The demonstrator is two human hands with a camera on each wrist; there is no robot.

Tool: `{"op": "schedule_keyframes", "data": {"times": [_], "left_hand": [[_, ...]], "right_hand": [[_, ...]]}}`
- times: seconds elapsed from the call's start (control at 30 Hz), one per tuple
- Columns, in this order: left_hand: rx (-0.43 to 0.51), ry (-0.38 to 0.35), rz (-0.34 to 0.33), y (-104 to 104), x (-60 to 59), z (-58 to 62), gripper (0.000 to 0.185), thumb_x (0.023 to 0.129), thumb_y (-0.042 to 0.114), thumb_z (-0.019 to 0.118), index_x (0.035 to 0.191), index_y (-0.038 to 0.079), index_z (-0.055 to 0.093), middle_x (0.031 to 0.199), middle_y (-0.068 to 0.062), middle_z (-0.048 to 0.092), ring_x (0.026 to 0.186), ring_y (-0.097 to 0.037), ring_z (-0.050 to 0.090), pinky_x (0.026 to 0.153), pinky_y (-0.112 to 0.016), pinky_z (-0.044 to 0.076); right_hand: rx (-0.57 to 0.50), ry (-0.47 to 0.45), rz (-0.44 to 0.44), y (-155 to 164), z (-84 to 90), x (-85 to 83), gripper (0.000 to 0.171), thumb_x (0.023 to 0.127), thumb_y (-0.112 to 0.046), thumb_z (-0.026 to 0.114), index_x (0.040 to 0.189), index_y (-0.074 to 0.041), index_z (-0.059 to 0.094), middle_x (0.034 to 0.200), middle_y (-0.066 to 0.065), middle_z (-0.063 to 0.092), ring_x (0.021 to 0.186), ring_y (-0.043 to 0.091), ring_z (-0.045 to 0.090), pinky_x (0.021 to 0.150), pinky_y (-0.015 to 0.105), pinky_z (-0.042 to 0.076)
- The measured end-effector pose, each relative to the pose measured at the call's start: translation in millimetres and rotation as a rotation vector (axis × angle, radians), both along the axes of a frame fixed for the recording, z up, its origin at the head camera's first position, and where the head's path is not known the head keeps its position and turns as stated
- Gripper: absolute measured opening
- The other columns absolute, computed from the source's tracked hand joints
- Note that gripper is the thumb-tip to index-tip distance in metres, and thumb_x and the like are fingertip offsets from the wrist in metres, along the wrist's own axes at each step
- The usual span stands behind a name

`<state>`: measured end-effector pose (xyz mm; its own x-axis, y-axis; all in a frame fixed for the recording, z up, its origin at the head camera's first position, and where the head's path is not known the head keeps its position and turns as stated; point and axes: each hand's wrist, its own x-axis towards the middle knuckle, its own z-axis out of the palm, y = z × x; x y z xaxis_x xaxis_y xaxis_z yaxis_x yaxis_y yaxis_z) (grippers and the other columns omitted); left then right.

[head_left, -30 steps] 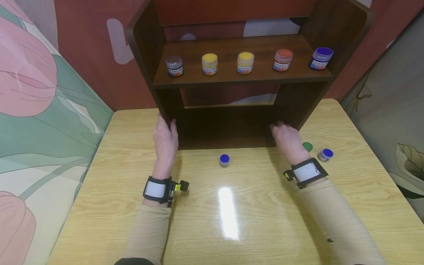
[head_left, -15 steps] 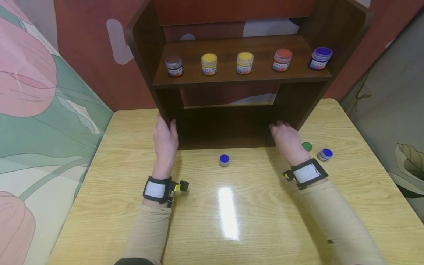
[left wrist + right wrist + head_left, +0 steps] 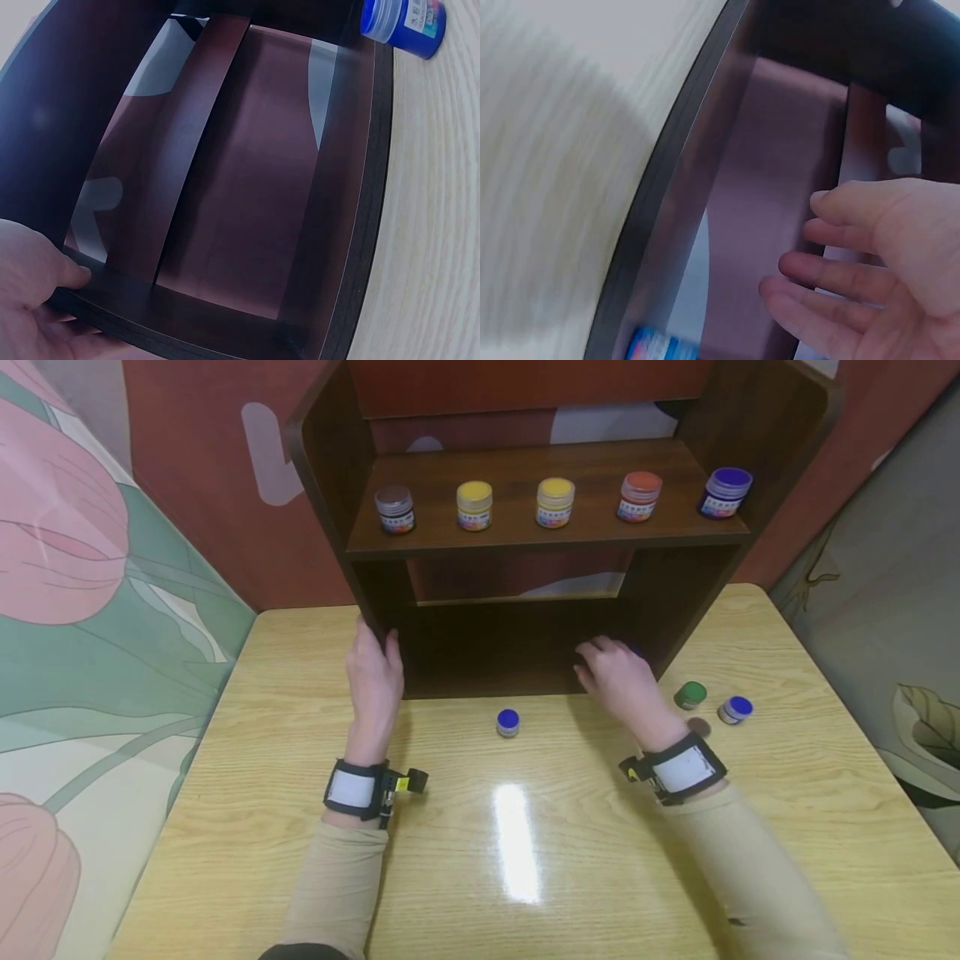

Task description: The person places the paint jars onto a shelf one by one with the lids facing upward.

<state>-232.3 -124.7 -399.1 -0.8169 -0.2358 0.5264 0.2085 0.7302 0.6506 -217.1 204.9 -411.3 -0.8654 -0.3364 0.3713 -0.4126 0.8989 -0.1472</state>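
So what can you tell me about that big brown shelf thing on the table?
The shelf is dark brown and looks like wood, standing upright at the back of the pale wooden table. It has two tall sides, an upper board carrying five small paint jars in a row, and an open dark space underneath. The left hand grips its lower left side panel. The right hand is at the lower opening, fingers straight; whether it touches is unclear.

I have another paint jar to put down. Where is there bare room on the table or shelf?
The near half of the table, between the sleeves, is bare, as is its left part beside the left hand. The shelf's bottom compartment looks free. It is crowded right of the right hand, by the green jar and blue jar.
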Motion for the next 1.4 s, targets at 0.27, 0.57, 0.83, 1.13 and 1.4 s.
{"op": "schedule_keyframes", "data": {"times": [0.27, 0.57, 0.83, 1.13, 1.4], "left_hand": [[0.006, -0.007, 0.011, 1, 0.7, 0.7, 0.036, 0.102, 0.015, 0.055, 0.132, -0.005, 0.05, 0.121, -0.028, 0.066, 0.112, -0.045, 0.065, 0.095, -0.055, 0.054], [0.015, -0.016, 0.006, 1, -1.6, 0.5, 0.036, 0.102, 0.015, 0.055, 0.131, -0.005, 0.05, 0.122, -0.027, 0.066, 0.114, -0.044, 0.064, 0.097, -0.055, 0.053], [0.01, -0.023, 0.012, 1, -0.5, -0.4, 0.038, 0.102, 0.015, 0.055, 0.133, -0.005, 0.049, 0.122, -0.028, 0.066, 0.114, -0.044, 0.064, 0.097, -0.055, 0.053], [0.008, -0.032, -0.001, 1, -0.9, 1.0, 0.039, 0.102, 0.014, 0.055, 0.136, -0.004, 0.048, 0.126, -0.027, 0.065, 0.118, -0.042, 0.064, 0.102, -0.053, 0.052], [0.004, -0.032, -0.004, -1, -0.9, 0.5, 0.039, 0.103, 0.015, 0.054, 0.136, -0.004, 0.047, 0.126, -0.026, 0.065, 0.117, -0.04, 0.064, 0.102, -0.051, 0.052]], "right_hand": [[-0.107, -0.117, 0.048, -22, -2.7, 13.2, 0.031, 0.093, -0.019, 0.069, 0.116, 0.001, 0.068, 0.115, 0.021, 0.07, 0.103, 0.038, 0.069, 0.084, 0.051, 0.059], [-0.144, -0.19, 0.091, -40, -10.6, 24.0, 0.033, 0.093, -0.021, 0.07, 0.119, -0.001, 0.067, 0.117, 0.019, 0.071, 0.104, 0.036, 0.07, 0.086, 0.05, 0.059], [-0.121, -0.196, 0.174, -58, -21.1, 31.8, 0.031, 0.093, -0.021, 0.07, 0.117, -0.002, 0.069, 0.112, 0.016, 0.073, 0.1, 0.031, 0.072, 0.085, 0.043, 0.06], [-0.082, -0.17, 0.254, -68, -28.9, 34.9, 0.059, 0.086, -0.04, 0.078, 0.13, -0.004, 0.064, 0.123, 0.017, 0.069, 0.109, 0.032, 0.069, 0.093, 0.044, 0.058], [0.017, -0.149, 0.304, -77, -36.7, 40.9, 0.072, 0.083, -0.052, 0.076, 0.139, -0.011, 0.057, 0.137, 0.018, 0.061, 0.13, 0.039, 0.056, 0.11, 0.059, 0.042]]}}
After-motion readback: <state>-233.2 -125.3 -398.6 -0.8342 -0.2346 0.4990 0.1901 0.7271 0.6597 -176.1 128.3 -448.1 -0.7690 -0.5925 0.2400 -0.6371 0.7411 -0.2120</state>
